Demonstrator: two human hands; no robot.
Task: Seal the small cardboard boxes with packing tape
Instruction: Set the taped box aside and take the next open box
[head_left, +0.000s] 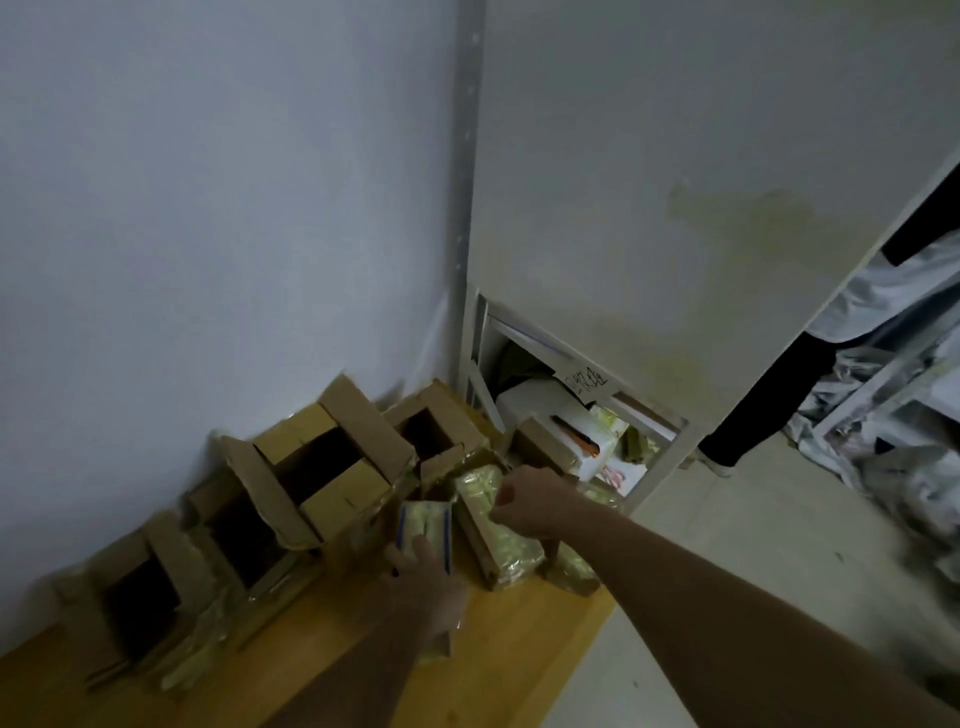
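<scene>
Along the wall on the left of the wooden counter (545, 618) stands a row of small cardboard boxes (322, 467) with their flaps open, and taped ones (493, 530) lie in a heap near its far right end. The left hand (431, 582) grips a blurred, tape-wrapped packet (423, 525) just beside that heap. The right hand (524, 499), fingers curled, rests on a taped box; whether it pinches anything I cannot tell.

Pretty dim shot, flat greyish light with no clear source and no glare. The open boxes (311, 467) are just black inside. Everything's soft, and the left hand (431, 592) is smeared with motion blur. Wide-angle lens bends the edges.
</scene>
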